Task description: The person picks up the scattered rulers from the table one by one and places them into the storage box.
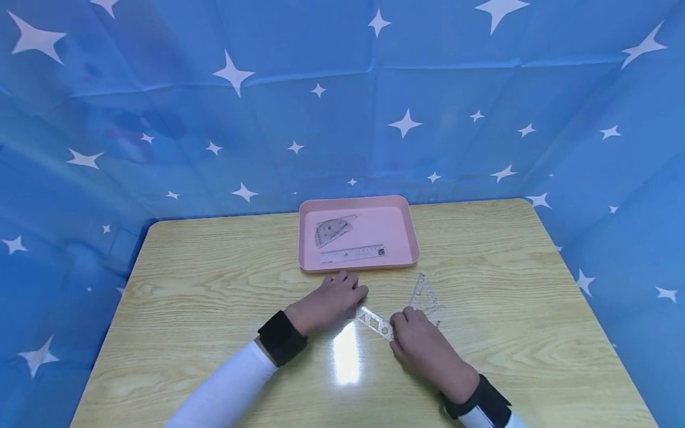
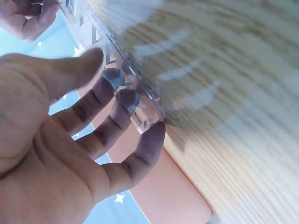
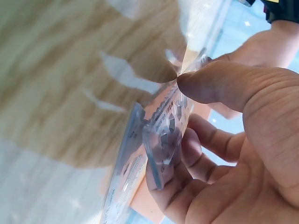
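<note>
A clear plastic stencil ruler (image 1: 374, 323) with cut-out shapes is held between both hands, low over the table. My left hand (image 1: 329, 303) pinches its left end; in the left wrist view the fingertips show through the clear plastic (image 2: 145, 114), with the thumb on the near side. The right hand (image 1: 425, 345) grips the other end, thumb (image 3: 196, 87) on one face and fingers behind. Just beyond the right hand, a clear set square (image 1: 423, 292) lies on the table, partly covered by that hand.
A pink tray (image 1: 364, 267) stands at the back edge of the wooden table (image 1: 214, 273). In it lie a clear protractor (image 1: 329, 230), overlapping another clear piece, and a straight ruler (image 1: 350, 254). A blue star-patterned cloth (image 1: 332, 137) hangs behind the table.
</note>
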Action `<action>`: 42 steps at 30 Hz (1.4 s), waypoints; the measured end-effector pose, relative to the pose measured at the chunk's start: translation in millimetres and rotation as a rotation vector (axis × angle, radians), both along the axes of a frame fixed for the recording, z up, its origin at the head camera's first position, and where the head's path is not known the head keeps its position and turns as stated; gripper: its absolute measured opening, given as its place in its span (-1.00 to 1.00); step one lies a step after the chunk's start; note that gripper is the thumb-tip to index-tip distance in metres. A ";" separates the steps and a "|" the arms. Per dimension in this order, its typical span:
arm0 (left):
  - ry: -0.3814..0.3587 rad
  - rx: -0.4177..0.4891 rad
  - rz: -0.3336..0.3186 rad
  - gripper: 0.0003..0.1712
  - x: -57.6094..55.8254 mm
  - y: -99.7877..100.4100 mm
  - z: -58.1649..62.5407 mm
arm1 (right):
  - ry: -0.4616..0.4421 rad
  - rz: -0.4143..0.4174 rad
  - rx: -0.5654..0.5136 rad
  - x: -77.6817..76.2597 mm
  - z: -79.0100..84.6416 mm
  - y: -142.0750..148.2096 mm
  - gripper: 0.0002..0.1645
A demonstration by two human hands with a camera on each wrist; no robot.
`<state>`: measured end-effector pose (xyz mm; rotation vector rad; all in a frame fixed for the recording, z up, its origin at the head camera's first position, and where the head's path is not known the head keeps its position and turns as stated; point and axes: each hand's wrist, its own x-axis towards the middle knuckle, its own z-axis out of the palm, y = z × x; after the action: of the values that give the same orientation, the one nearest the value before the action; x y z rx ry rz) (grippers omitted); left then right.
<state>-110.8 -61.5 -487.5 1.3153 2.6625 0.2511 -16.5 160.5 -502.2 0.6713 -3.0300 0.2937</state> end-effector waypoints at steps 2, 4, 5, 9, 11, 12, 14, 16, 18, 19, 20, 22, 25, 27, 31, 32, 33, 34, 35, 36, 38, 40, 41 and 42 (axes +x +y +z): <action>-0.007 0.003 0.007 -0.83 1.3 -0.4 -0.9 | 0.012 0.000 0.003 0.1 -0.5 -0.1 -0.63; -0.005 0.001 0.019 -0.84 3.6 -0.5 -1.3 | 0.030 0.001 0.006 0.0 -1.0 -0.5 -0.63; 0.002 -0.003 0.026 -0.84 5.1 -0.5 -1.0 | 0.039 0.001 0.006 -0.1 -1.0 -0.9 -0.63; 0.040 -0.015 0.042 -0.85 10.9 -1.7 -0.7 | 0.052 -0.010 -0.006 -1.0 -1.2 -3.2 -0.70; 0.049 -0.022 0.045 -0.84 12.8 -2.6 -0.8 | 0.035 -0.021 -0.015 -1.4 -0.7 -4.3 -0.75; 0.050 -0.023 0.048 -0.82 13.4 -3.3 -0.8 | 0.022 -0.027 -0.017 -1.7 -0.5 -4.8 -0.77; 0.046 -0.023 0.057 -0.77 14.4 -4.5 0.5 | -0.001 -0.034 -0.018 -2.1 0.2 -5.0 -0.79; 0.040 -0.014 0.067 -0.74 14.4 -5.9 1.2 | -0.022 -0.037 -0.016 -2.6 1.0 -5.1 -0.80; 0.031 0.005 0.074 -0.75 13.8 -7.7 0.7 | -0.028 -0.032 -0.012 -2.8 1.2 -4.9 -0.80; 0.028 0.014 0.074 -0.76 13.6 -8.6 0.7 | -0.026 -0.029 -0.013 -2.9 1.3 -4.8 -0.80; 0.024 0.026 0.073 -0.77 13.1 -9.3 0.2 | -0.022 -0.025 -0.012 -2.7 1.4 -4.6 -0.79; 0.014 0.051 0.075 -0.78 12.5 -10.7 -0.4 | -0.005 -0.008 -0.012 -2.6 1.7 -4.4 -0.76; -0.001 0.084 0.079 -0.78 12.6 -12.7 1.7 | 0.030 0.020 -0.012 -2.7 2.3 -4.1 -0.72; -0.005 0.103 0.083 -0.80 12.4 -13.8 2.3 | 0.070 0.044 0.001 -3.4 2.9 -3.7 -0.73; 0.004 0.140 0.081 -0.83 12.3 -16.4 2.1 | 0.179 0.095 0.040 -6.6 5.6 -2.1 -0.83; 0.009 0.147 0.081 -0.84 12.3 -17.0 1.9 | 0.203 0.105 0.049 -7.8 7.0 -1.5 -0.84; 0.013 0.157 0.081 -0.83 12.4 -17.6 1.9 | 0.222 0.115 0.060 -8.9 8.6 -0.8 -0.84; 0.015 0.169 0.084 -0.84 12.5 -17.9 2.0 | 0.234 0.123 0.065 -10.2 10.5 -0.1 -0.83; 0.016 0.180 0.087 -0.85 12.6 -18.3 2.4 | 0.244 0.127 0.071 -11.6 12.6 0.6 -0.80; 0.017 0.189 0.091 -0.86 12.8 -18.7 3.0 | 0.247 0.130 0.078 -13.0 14.7 1.4 -0.76; 0.017 0.202 0.099 -0.85 13.0 -19.3 4.1 | 0.248 0.137 0.094 -15.9 19.4 2.7 -0.67; 0.019 0.206 0.108 -0.79 13.3 -19.9 5.7 | 0.247 0.144 0.106 -18.8 23.4 4.0 -0.60; 0.025 0.201 0.110 -0.75 13.6 -20.4 6.8 | 0.244 0.147 0.110 -20.3 25.5 4.4 -0.59; 0.039 0.192 0.112 -0.74 13.8 -20.8 7.9 | 0.241 0.152 0.116 -21.9 27.7 4.8 -0.58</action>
<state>-97.0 -82.3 -479.7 1.2347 2.8082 0.5125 -38.4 165.2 -474.4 0.8774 -2.7880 0.0360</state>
